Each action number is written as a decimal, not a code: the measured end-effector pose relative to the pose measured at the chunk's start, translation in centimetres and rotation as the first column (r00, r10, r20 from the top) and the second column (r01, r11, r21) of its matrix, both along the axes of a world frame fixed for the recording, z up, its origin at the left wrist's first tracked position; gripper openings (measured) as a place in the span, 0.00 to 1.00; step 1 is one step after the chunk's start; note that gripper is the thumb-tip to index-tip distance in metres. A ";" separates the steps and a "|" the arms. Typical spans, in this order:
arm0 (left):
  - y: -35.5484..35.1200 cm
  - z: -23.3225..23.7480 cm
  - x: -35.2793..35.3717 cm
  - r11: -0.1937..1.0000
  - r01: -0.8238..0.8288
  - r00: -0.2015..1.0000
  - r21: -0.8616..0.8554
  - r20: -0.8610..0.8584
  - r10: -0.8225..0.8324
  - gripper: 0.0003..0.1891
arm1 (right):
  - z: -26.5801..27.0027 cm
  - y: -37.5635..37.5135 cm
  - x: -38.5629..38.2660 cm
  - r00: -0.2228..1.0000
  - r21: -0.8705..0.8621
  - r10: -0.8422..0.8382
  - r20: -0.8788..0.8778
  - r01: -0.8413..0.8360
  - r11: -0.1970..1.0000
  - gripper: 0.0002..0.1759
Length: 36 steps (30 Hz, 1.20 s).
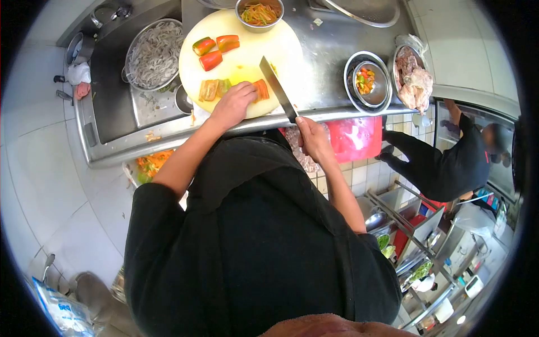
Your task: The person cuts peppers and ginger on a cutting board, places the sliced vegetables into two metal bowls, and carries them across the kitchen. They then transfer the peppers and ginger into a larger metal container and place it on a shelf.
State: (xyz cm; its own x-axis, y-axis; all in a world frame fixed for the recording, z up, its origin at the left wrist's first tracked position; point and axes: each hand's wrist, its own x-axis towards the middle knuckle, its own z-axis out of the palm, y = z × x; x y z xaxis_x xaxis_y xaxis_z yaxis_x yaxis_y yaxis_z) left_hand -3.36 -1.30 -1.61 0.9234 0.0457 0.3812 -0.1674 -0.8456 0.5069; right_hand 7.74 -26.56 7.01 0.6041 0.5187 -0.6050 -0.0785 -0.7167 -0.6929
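My right hand (313, 137) grips the handle of a kitchen knife (279, 90), its blade angled up and left over the round cutting board (286, 42). My left hand (237, 102) has its fingers curled down on a piece of orange-red bell pepper (261, 90) near the board's front edge. Beside those fingers lies an opened, yellowish-green pepper piece (210, 90), inner side up. Farther back on the board sit several red bell pepper pieces (211, 60). A metal bowl of pepper strips (260, 13) stands at the board's back edge.
To the left, a sink (106, 106) holds a colander of greyish strips (154, 55). Nested bowls with diced pepper (365, 81) and a bowl of raw meat (414, 84) stand on the right. A red crate (355, 137) is below the counter. Another person (449, 163) bends at a glass-doored cabinet.
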 end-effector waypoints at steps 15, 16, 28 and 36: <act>-1.4 0.4 2.5 0.992 -0.069 0.995 -0.106 -0.079 0.061 0.10 | 1.2 0.0 -1.9 0.993 -0.066 0.055 0.104 -0.048 0.997 0.27; -1.4 0.2 2.5 0.991 -0.068 0.996 -0.114 -0.069 0.060 0.11 | 2.2 0.2 -2.2 0.993 -0.080 0.060 0.106 -0.051 0.995 0.26; -1.3 -0.8 2.0 0.978 -0.081 0.996 -0.191 0.008 0.084 0.12 | 1.6 1.7 -2.1 0.986 -0.165 0.087 0.143 -0.063 0.984 0.26; -1.5 -1.3 1.9 0.981 -0.081 0.991 -0.176 0.087 0.097 0.12 | 0.6 2.2 -2.5 0.976 -0.112 0.084 0.200 -0.062 0.992 0.26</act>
